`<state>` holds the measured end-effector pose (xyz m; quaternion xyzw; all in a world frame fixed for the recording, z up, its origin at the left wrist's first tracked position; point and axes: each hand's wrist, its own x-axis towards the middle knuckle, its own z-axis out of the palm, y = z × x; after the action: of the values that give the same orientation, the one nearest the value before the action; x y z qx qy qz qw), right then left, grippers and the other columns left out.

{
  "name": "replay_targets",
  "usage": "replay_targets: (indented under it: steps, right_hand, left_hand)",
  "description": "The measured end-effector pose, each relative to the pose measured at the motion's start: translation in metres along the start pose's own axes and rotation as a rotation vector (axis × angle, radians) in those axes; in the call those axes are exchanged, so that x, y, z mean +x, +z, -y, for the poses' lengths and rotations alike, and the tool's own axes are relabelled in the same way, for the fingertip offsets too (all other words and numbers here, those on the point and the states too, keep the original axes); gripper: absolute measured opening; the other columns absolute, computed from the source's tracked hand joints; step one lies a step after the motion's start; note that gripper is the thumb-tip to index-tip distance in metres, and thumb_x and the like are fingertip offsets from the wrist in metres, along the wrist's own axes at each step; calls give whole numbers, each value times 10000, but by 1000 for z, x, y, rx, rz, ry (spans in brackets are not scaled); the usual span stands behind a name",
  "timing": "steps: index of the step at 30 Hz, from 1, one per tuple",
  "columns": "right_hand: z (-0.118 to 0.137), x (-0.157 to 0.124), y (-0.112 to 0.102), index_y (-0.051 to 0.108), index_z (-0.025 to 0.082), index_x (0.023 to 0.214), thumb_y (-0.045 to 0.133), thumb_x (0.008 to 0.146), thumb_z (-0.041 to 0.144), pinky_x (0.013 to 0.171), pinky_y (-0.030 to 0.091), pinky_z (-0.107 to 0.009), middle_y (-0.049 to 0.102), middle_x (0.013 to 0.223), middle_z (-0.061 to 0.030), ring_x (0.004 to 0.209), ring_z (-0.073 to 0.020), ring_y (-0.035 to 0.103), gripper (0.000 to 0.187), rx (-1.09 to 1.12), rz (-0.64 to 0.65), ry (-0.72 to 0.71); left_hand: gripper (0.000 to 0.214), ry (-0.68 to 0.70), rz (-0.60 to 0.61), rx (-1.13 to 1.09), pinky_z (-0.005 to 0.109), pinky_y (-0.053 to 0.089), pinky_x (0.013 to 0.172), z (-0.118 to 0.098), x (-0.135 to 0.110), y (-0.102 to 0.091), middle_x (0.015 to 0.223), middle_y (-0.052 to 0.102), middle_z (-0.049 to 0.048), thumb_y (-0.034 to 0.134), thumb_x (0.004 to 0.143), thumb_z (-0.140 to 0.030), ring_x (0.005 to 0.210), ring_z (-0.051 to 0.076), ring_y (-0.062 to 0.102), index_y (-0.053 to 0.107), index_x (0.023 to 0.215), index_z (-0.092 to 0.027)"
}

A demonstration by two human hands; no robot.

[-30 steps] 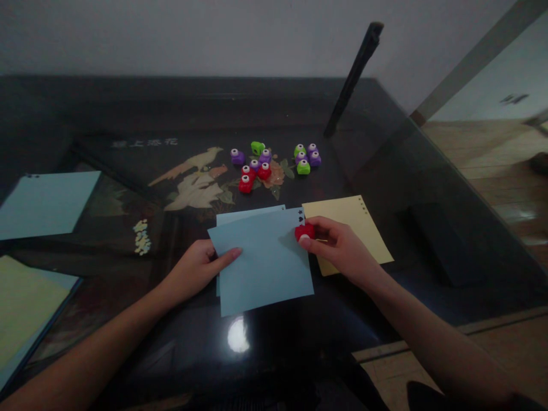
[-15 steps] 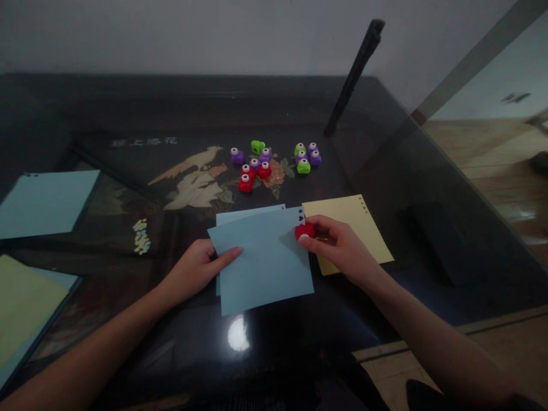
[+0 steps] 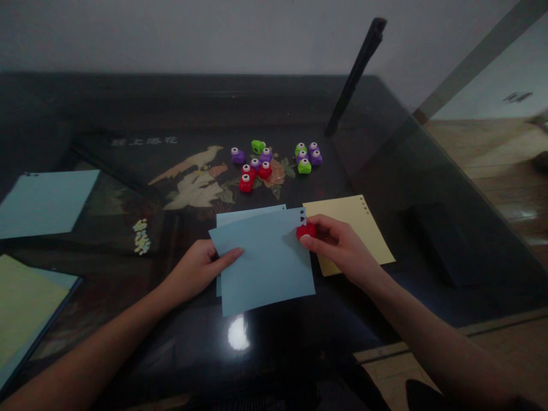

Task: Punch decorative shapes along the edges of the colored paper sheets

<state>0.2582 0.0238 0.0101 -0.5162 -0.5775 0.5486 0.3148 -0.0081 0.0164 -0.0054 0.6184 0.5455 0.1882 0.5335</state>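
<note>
My left hand (image 3: 205,267) pinches the left edge of a light blue sheet of paper (image 3: 265,268), thumb on top and fingers hidden beneath. Between the thumb and fingers of my right hand (image 3: 336,242) is a red craft punch (image 3: 305,230), set against the sheet's right edge near the upper corner. A star and a heart hole show just above the punch. Beneath the held sheet lies a second blue sheet (image 3: 248,213), mostly covered. Partly behind my right hand, a yellow sheet (image 3: 368,234) with several small holes at its upper right rests on the dark table.
Red, purple and green punches (image 3: 256,164) stand in a cluster farther back, with another group (image 3: 307,157) to its right. Small paper cut-outs (image 3: 141,237) lie left of centre. A punched blue sheet (image 3: 51,202) and a yellow stack (image 3: 29,308) are at the far left. A black post (image 3: 355,77) rises behind.
Almost nothing differs. The whole view has shifted very slightly; both hands keep the same hold on the blue sheet and the red punch.
</note>
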Motion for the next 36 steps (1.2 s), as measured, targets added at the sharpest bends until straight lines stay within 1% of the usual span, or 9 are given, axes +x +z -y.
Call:
replay_targets:
  steps: [4, 9, 16, 20, 23, 26, 29, 32, 36]
  right_hand:
    - [0, 0, -1, 603, 196, 889, 669, 757, 376, 625, 440, -278, 628, 785, -14, 688, -144, 562, 232, -8, -10, 4]
    - [-3, 2, -2, 603, 192, 887, 670, 758, 374, 656, 447, -283, 627, 794, -14, 714, -149, 567, 232, 5, -13, -6]
    - [-8, 6, -2, 612, 195, 896, 679, 747, 360, 665, 447, -290, 648, 809, -18, 713, -153, 582, 233, 21, -20, 22]
    - [-10, 8, -3, 612, 191, 902, 684, 742, 356, 648, 441, -277, 645, 808, -14, 700, -141, 578, 241, 52, -13, 36]
    - [-13, 9, -3, 612, 192, 891, 688, 738, 354, 637, 439, -269, 649, 812, -13, 698, -136, 579, 235, 81, -7, 35]
    - [-15, 11, -3, 613, 191, 886, 694, 733, 343, 661, 445, -274, 661, 847, -22, 741, -145, 594, 230, 118, -8, 31]
    - [-16, 13, -3, 609, 192, 898, 700, 730, 327, 654, 443, -271, 663, 864, -25, 747, -145, 595, 234, 128, -11, 43]
    - [-15, 13, -3, 608, 192, 897, 697, 735, 323, 620, 429, -260, 656, 843, -17, 717, -135, 584, 226, 124, 1, 44]
    - [-12, 11, -5, 607, 185, 903, 685, 748, 314, 566, 393, -241, 635, 807, -4, 659, -113, 553, 216, 104, 19, 49]
  left_hand:
    - [273, 12, 4, 5, 329, 564, 713, 0, 1, 0, 821, 753, 48, 549, 817, -417, 760, 217, 692, 675, 782, -177]
    - [285, 23, 12, 0, 315, 562, 716, 4, 1, 1, 832, 748, 45, 543, 835, -425, 759, 209, 691, 673, 798, -174]
    - [284, 34, -10, 5, 296, 560, 667, 3, 1, 1, 895, 740, 52, 547, 831, -433, 751, 205, 679, 661, 865, -176]
    - [279, 53, -14, 37, 289, 552, 653, 3, 1, 1, 846, 730, 48, 525, 839, -423, 738, 198, 666, 649, 830, -174]
    - [306, 47, -17, 48, 298, 548, 649, 4, 1, 2, 798, 716, 43, 516, 837, -446, 719, 198, 658, 642, 813, -167]
    - [346, 20, -13, 63, 300, 537, 595, 5, 0, 2, 704, 686, 38, 510, 826, -473, 631, 189, 636, 628, 754, -156]
    - [340, 5, 9, 75, 279, 512, 538, 6, 0, 2, 624, 642, 20, 506, 825, -457, 561, 169, 604, 607, 700, -158]
    - [319, 12, 24, 76, 263, 500, 526, 6, 0, 1, 618, 635, 11, 506, 829, -436, 556, 160, 599, 604, 695, -163]
    - [324, 11, 28, 96, 276, 512, 551, 7, 1, 1, 628, 650, 18, 498, 834, -435, 565, 164, 610, 605, 690, -165]
